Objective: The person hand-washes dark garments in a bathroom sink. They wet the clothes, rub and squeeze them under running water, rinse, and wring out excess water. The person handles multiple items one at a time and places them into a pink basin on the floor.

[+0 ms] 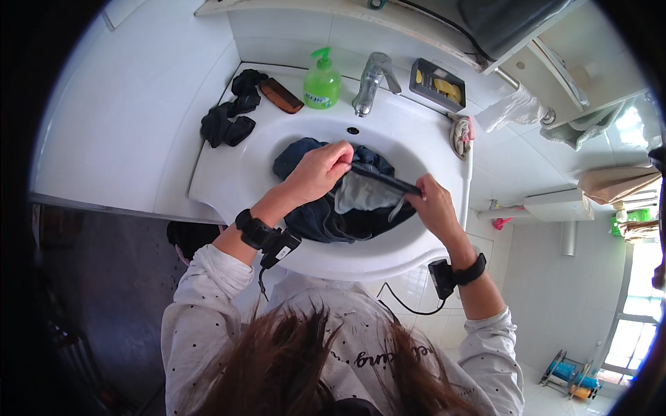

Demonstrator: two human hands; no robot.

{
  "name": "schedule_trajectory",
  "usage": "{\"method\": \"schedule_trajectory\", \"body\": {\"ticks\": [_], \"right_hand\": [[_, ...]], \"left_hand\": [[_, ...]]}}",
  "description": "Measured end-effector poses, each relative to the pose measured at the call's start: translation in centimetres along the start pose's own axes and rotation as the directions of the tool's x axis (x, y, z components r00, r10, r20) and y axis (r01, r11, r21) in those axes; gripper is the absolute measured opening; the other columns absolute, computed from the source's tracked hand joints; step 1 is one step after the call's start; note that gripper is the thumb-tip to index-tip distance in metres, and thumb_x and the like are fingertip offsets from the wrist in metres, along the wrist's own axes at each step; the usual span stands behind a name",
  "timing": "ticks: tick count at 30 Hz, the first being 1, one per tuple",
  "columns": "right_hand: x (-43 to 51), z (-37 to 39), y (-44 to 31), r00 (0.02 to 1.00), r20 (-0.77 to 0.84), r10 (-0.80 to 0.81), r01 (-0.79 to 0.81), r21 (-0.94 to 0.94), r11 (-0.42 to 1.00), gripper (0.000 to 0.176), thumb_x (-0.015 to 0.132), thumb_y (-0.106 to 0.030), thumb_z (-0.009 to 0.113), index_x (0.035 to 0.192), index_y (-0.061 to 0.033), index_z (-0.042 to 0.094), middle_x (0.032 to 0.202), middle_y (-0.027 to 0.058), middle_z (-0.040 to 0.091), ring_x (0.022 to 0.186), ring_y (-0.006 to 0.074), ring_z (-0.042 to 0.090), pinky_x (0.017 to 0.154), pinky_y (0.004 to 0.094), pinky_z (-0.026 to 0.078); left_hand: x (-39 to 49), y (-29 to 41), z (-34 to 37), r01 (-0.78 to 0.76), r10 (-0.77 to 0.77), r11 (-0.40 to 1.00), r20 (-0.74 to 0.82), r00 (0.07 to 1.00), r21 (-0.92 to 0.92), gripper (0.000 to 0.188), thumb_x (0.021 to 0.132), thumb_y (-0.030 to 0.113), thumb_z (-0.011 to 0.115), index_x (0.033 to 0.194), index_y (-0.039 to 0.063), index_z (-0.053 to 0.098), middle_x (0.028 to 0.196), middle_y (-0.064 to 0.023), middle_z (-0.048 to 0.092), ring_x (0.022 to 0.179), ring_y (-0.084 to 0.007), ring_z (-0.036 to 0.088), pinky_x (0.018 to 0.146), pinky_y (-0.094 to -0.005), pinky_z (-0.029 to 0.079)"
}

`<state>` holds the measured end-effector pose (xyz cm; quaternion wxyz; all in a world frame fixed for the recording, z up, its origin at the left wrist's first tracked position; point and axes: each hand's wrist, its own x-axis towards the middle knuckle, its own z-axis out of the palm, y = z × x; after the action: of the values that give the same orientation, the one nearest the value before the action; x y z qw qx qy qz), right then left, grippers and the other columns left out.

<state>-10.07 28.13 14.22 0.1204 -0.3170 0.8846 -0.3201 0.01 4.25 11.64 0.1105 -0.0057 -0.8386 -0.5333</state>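
Note:
Dark blue denim clothing [317,221] lies bunched in the white washbasin [250,171]. My left hand [325,169] pinches one end of a dark edge of the garment, above the middle of the bowl. At the bowl's right side, my right hand [434,200] grips the other end, so the edge is stretched between both hands. Below that edge hangs a pale grey cloth panel [367,192], perhaps a pocket lining. The chrome faucet [370,83] stands behind the bowl, and no water is seen running from it.
On the basin's back ledge stand a green pump soap bottle [321,86], a brown comb [281,95] and a dark soap box [438,85]. Black fabric [229,117] lies at the left, a pale cloth [461,136] on the right rim. A shelf [442,31] overhangs the back right.

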Motion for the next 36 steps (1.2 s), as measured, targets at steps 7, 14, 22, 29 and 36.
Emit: {"method": "schedule_trajectory", "body": {"ticks": [7,14,22,29,36], "right_hand": [[0.7,2.7,1.1,0.938,0.022,0.347,-0.246,0.749,0.616,0.016,0.086,-0.012,0.051,0.097,-0.0015,0.047,0.076,0.0000,0.050,0.067,0.0039,0.044,0.058,0.0168,0.037],[0.7,3.0,1.1,0.964,0.112,0.240,-0.246,0.721,0.649,0.025,0.083,-0.013,0.055,0.104,-0.0009,0.049,0.082,0.0019,0.052,0.073,0.0078,0.047,0.065,0.0207,0.040],[-0.4,1.4,0.4,0.846,0.296,-0.444,0.500,-0.152,0.852,0.031,0.064,-0.009,0.066,0.091,-0.0022,0.054,0.085,0.0115,0.056,0.077,0.0265,0.054,0.070,0.0327,0.046],[4.4,4.6,1.5,0.970,-0.010,0.243,-0.140,0.795,0.591,0.024,0.066,0.001,0.041,0.089,-0.0038,0.047,0.085,0.0060,0.054,0.078,0.0105,0.049,0.067,0.0220,0.040],[3.2,2.2,-2.3,0.938,-0.041,-0.345,0.347,0.164,0.923,0.037,0.066,-0.021,0.074,0.088,0.0023,0.057,0.079,0.0069,0.056,0.075,0.0130,0.053,0.067,0.0290,0.045]], "left_hand": [[-3.6,-1.4,2.8,-0.288,0.268,0.940,0.124,0.955,0.184,0.011,0.076,-0.003,0.050,0.084,0.004,0.052,0.103,-0.0111,0.048,0.090,-0.0270,0.053,0.075,-0.0309,0.045],[-7.1,-2.8,6.5,-0.267,0.248,0.912,0.101,0.964,0.310,0.026,0.065,0.016,0.070,0.085,0.005,0.057,0.099,-0.0133,0.051,0.090,-0.0277,0.053,0.071,-0.0303,0.043],[-4.8,-3.4,3.5,0.048,-0.088,0.986,-0.259,0.962,-0.158,0.019,0.066,0.002,0.062,0.078,0.002,0.046,0.074,-0.0073,0.045,0.069,-0.0203,0.048,0.064,-0.0269,0.041],[-2.6,-1.6,1.3,0.202,-0.206,0.978,-0.056,0.977,-0.057,0.025,0.065,0.013,0.070,0.084,0.001,0.060,0.072,-0.0087,0.056,0.066,-0.0182,0.054,0.065,-0.0273,0.044],[-0.6,0.6,-4.3,-0.048,0.140,0.946,-0.270,0.953,0.320,0.024,0.060,0.003,0.071,0.079,-0.001,0.057,0.079,-0.0074,0.057,0.067,-0.0187,0.056,0.060,-0.0260,0.044]]}}
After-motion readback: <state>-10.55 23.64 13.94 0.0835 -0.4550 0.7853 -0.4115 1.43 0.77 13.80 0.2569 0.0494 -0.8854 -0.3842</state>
